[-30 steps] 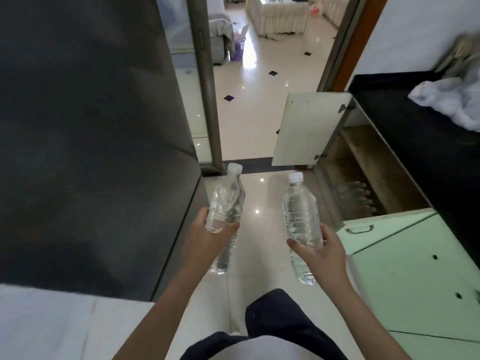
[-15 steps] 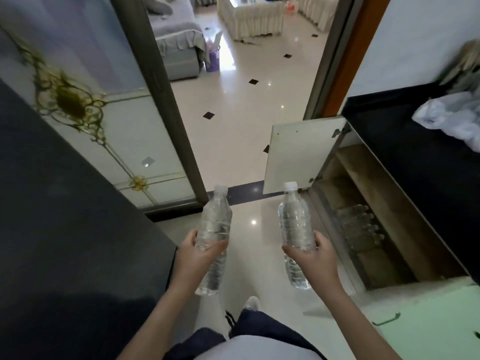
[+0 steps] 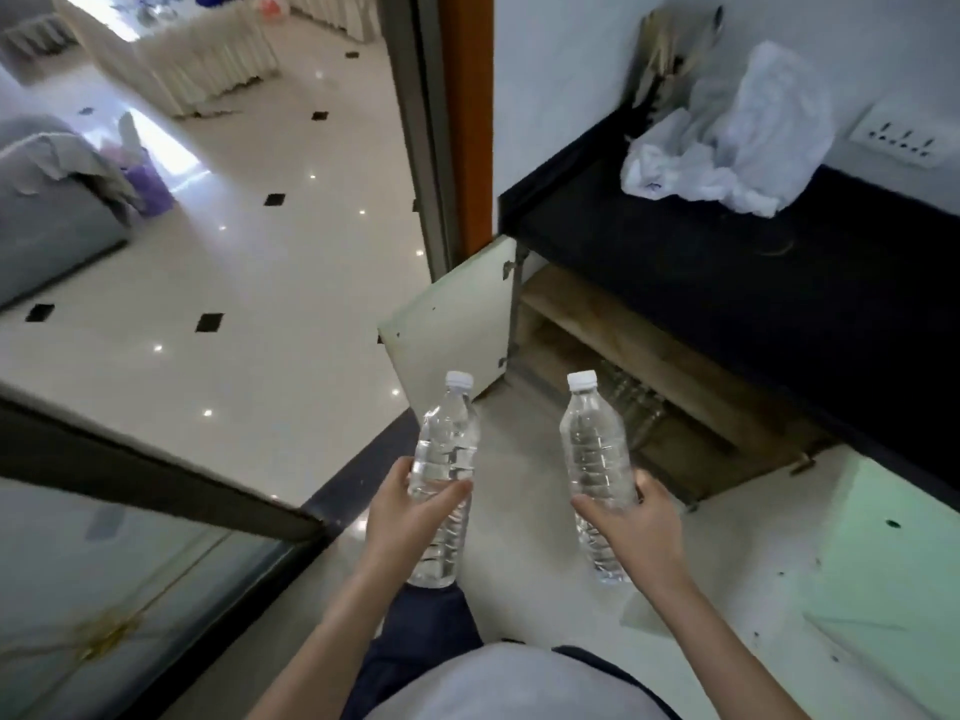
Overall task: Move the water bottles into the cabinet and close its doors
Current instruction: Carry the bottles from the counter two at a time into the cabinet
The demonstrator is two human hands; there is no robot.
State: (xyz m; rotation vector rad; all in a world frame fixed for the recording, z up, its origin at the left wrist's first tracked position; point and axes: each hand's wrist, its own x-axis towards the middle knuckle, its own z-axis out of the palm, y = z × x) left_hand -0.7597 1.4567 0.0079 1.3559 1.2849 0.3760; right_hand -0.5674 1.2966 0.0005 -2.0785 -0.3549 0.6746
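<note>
My left hand [image 3: 402,517] grips a clear water bottle [image 3: 447,449] with a white cap, held upright in front of me. In my right hand [image 3: 636,532] is a second clear bottle [image 3: 595,449], also upright. Just beyond them, the low cabinet [image 3: 665,366] under a black counter stands open. Its far door [image 3: 452,324] swings out to the left and its pale green near door [image 3: 857,558] hangs open at the right. Several bottles [image 3: 631,392] lie inside on the bottom shelf.
A white plastic bag [image 3: 727,153] sits on the black counter [image 3: 753,262] by a wall socket [image 3: 901,137]. A glass sliding door frame [image 3: 156,485] runs at my left. Beyond the doorway lie a tiled floor [image 3: 234,283], a grey sofa and a purple bin.
I have moved forward and turned right toward the cabinet. The dark panel at my left has left the view and the counter is closer. Both hands still hold their bottles upright.
</note>
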